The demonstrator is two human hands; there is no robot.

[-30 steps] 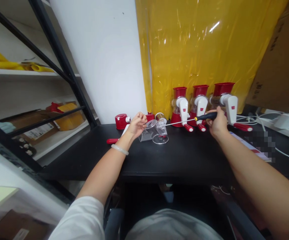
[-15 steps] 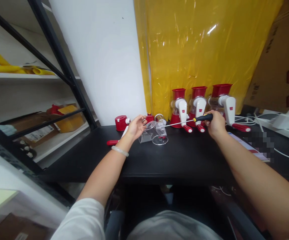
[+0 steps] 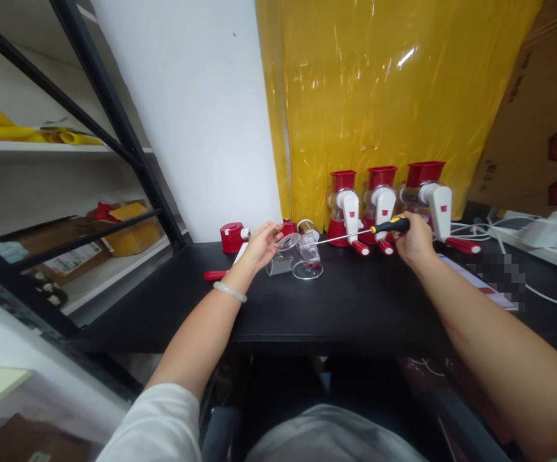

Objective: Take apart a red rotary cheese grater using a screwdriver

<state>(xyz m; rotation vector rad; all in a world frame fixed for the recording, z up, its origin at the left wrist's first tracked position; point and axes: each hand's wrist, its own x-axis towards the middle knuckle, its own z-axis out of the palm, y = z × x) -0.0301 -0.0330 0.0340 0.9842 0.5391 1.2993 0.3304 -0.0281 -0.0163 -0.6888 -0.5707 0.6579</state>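
My right hand point(image 3: 414, 239) grips a screwdriver point(image 3: 392, 225) by its black and yellow handle. The long metal shaft points left, its tip at the clear plastic housing point(image 3: 285, 256) of a rotary grater. Beside that housing is my left hand point(image 3: 264, 245), fingers curled and pinched together; whatever is between the fingertips is too small to make out. A round clear rim of the housing lies toward me on the black table point(image 3: 355, 301). Behind it sits a metal grater drum point(image 3: 308, 227). A red base part point(image 3: 233, 237) stands left of my left hand, near a red crank handle point(image 3: 215, 275).
Three assembled red and white rotary graters point(image 3: 385, 204) stand in a row at the back right. A phone or tablet point(image 3: 475, 282) lies beyond my right forearm, with white cables and a power strip point(image 3: 548, 237). Black-framed shelves point(image 3: 115, 128) rise at the left.
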